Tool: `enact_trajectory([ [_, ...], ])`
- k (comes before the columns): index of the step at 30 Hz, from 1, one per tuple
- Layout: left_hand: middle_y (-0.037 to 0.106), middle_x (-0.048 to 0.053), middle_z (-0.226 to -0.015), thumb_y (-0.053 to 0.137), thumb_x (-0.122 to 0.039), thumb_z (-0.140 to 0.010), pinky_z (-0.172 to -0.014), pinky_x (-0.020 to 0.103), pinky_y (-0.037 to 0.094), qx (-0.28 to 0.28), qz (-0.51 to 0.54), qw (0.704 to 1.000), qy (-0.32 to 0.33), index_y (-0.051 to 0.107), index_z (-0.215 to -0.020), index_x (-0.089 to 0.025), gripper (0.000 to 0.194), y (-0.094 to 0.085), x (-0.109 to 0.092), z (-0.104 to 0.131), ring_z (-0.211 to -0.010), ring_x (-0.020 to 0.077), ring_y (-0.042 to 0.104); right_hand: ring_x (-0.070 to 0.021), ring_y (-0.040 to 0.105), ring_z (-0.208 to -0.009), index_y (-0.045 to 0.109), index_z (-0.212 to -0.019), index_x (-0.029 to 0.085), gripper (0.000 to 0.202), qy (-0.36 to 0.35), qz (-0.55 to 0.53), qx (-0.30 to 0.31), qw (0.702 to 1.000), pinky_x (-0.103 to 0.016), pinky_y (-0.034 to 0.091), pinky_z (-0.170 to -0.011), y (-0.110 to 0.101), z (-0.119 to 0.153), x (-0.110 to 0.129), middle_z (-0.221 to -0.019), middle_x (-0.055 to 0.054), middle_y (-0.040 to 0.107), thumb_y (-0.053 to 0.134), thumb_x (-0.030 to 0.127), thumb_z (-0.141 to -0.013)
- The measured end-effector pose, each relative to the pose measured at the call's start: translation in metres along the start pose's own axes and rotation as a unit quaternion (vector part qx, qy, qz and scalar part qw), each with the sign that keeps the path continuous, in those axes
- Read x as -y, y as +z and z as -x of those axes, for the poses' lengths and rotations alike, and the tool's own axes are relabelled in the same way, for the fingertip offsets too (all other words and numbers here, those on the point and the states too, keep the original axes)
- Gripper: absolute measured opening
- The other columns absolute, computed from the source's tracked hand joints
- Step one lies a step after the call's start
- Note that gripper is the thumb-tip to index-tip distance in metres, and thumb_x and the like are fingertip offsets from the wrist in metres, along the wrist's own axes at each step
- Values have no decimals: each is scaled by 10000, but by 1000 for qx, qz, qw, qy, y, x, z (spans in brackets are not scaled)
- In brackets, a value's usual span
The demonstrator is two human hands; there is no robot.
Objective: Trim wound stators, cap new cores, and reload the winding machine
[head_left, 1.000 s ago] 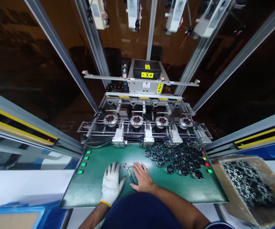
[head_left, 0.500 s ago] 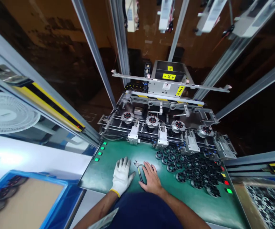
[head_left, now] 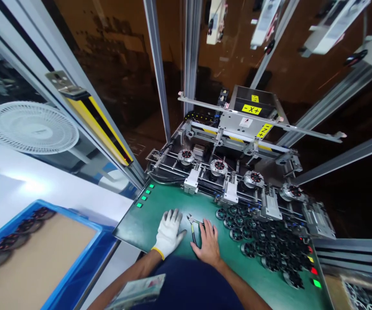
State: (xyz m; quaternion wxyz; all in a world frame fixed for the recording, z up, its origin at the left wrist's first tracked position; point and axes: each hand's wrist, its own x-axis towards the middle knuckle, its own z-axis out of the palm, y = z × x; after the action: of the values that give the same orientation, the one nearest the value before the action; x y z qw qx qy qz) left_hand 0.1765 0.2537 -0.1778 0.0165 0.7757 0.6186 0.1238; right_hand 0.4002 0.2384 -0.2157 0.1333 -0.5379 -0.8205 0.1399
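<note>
My left hand [head_left: 169, 231], in a white work glove with a yellow cuff, lies on the green worktop with its fingers stretched out and holds nothing. A pair of cutting pliers [head_left: 192, 227] with yellow-green and black handles lies open just to its right. Bare, my right hand [head_left: 209, 243] rests on the worktop with fingers apart. It partly covers one handle of the pliers, and I cannot tell whether it touches that handle. Beyond both hands, a machine holds round motor stators in silver fixtures, among them one stator [head_left: 219, 166] near the middle.
Many black round parts [head_left: 263, 241] crowd the right side of the green worktop [head_left: 130, 232]. Lit green buttons [head_left: 144, 198] line its left edge. A blue tray [head_left: 97, 234] with dark stators stands at left. A yellow-black light curtain [head_left: 103, 133] flanks the machine.
The view has swung left, so the machine and worktop appear shifted to the right. Both hands stay in about the same place beside the pliers. The machine's swing arms have changed position.
</note>
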Motion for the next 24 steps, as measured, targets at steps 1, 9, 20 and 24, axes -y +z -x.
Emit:
enact_trajectory([
  [1, 549, 199, -1483, 683, -371, -842, -1176, 564, 322, 0, 2, 1000, -1, 593, -1338, -137, 556, 0, 0, 0, -1364, 389, 492, -425, 344, -1496, 483, -1471, 110, 701, 1, -1, 5, 1000, -680, 274, -1185, 0, 0, 0, -1609, -257, 359, 659, 413, -864],
  [9, 572, 191, -1466, 720, -356, -795, -1156, 573, 345, -6, 6, 1000, -7, 602, -1334, -138, 593, 4, -2, 17, -1348, 413, 506, -427, 399, -1464, 545, -1436, 154, 611, 52, -55, 98, 992, -645, 349, -1166, -23, 1, 0, -1579, -219, 431, 646, 305, -853],
  [20, 581, 201, -1455, 662, -416, -823, -1108, 594, 350, -14, 13, 998, -53, 564, -1386, -174, 621, 4, 14, 61, -1308, 424, 527, -292, 747, -841, 652, -1228, 177, 602, 221, -399, 257, 852, -450, 627, -677, -118, -26, 24, -1037, -168, 727, 402, 643, -940],
  [24, 576, 204, -1462, 620, -466, -864, -1088, 591, 366, -24, -1, 997, -79, 561, -1389, -180, 601, 5, 23, 64, -1297, 432, 536, -214, 712, -765, 642, -1172, 200, 569, 260, -567, 257, 739, -351, 589, -615, -206, -99, 37, -1072, -134, 693, 583, 686, -884],
])
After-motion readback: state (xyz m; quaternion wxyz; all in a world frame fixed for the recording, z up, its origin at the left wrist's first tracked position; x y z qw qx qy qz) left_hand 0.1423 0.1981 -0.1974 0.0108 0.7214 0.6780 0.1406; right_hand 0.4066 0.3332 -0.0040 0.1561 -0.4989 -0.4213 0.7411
